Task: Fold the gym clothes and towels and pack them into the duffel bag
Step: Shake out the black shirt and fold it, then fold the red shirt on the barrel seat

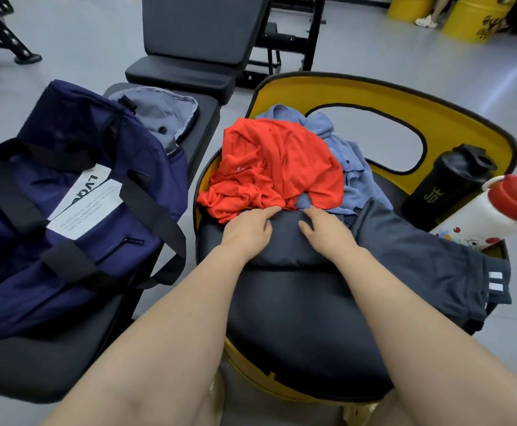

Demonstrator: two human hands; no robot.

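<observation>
Both hands lie flat, fingers straight, on the dark folded garment (pixel 284 238) on the yellow chair's seat (pixel 297 327): left hand (pixel 248 232) beside right hand (pixel 324 230). Its fold runs side to side; the duffel bag (pixel 66 216) sits off left, nearer the left hand.

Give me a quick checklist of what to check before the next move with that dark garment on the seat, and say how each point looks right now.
1. Both hands on the piece: ok. The left hand and right hand lie with straight fingers on the dark garment.
2. Garment lying smooth: not ok. Part of it trails off to the right, toward the striped hem.
3. Room to fold: not ok. The red shirt and blue towel lie crumpled just behind it.
4. Duffel bag within reach: ok, on the bench to the left.
5. Bag open: cannot tell.
6. Bottles clear: ok. The black shaker and white bottle lie to the right.
</observation>
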